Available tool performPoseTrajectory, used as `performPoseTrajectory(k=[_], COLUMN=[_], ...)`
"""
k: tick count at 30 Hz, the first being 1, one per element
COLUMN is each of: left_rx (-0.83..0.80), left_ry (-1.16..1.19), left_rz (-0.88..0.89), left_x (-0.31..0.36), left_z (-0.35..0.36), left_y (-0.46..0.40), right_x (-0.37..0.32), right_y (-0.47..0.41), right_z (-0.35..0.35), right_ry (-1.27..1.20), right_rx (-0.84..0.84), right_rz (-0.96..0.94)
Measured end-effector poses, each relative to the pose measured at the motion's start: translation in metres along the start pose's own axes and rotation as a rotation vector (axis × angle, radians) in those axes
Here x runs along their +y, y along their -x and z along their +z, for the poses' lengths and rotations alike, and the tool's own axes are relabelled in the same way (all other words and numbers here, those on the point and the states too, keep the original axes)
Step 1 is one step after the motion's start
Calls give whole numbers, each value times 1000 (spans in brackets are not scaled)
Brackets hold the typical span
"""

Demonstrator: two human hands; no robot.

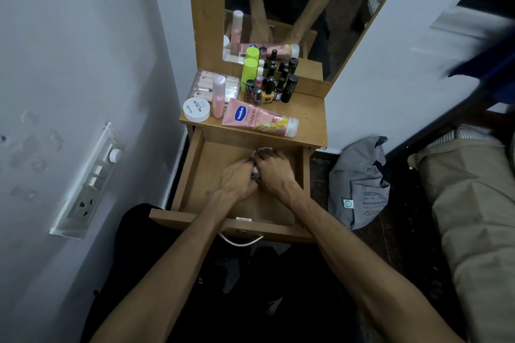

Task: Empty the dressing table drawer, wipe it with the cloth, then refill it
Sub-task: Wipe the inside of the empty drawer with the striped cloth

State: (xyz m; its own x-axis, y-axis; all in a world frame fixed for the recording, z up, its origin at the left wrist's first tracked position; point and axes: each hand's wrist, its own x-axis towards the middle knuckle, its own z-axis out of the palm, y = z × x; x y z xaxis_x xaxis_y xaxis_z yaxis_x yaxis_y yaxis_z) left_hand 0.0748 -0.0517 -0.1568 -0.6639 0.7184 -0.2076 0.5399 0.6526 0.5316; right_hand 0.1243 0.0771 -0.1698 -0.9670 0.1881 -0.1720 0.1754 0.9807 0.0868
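"Vaseline" and "Gluta-Hya" show on the pink tube (259, 118) lying right; the white jar (196, 109) (far left) reads "NAIL POLISH".

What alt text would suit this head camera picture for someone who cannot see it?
Both hands, left hand and right hand, press a cloth inside the open, emptied drawer. Bottles and a pink tube crowd the tabletop below a mirror.

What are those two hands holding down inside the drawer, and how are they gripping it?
Both the left hand and the right hand press on a bunched-up cloth on the drawer floor. Only its bits show between and beyond the fingers, so the exact grip cannot be told.
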Motion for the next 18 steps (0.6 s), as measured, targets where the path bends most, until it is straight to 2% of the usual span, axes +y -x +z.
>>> performPoseTrajectory(k=[7,18], left_rx=[-110,-153], left_ry=[44,24], left_rz=[86,139], left_x=[28,10], left_z=[14,13], left_y=[-19,-19], right_x=[28,23], right_y=[21,30], right_z=[3,-20], right_ry=[104,186], right_rx=[-83,-164], right_rz=[162,104])
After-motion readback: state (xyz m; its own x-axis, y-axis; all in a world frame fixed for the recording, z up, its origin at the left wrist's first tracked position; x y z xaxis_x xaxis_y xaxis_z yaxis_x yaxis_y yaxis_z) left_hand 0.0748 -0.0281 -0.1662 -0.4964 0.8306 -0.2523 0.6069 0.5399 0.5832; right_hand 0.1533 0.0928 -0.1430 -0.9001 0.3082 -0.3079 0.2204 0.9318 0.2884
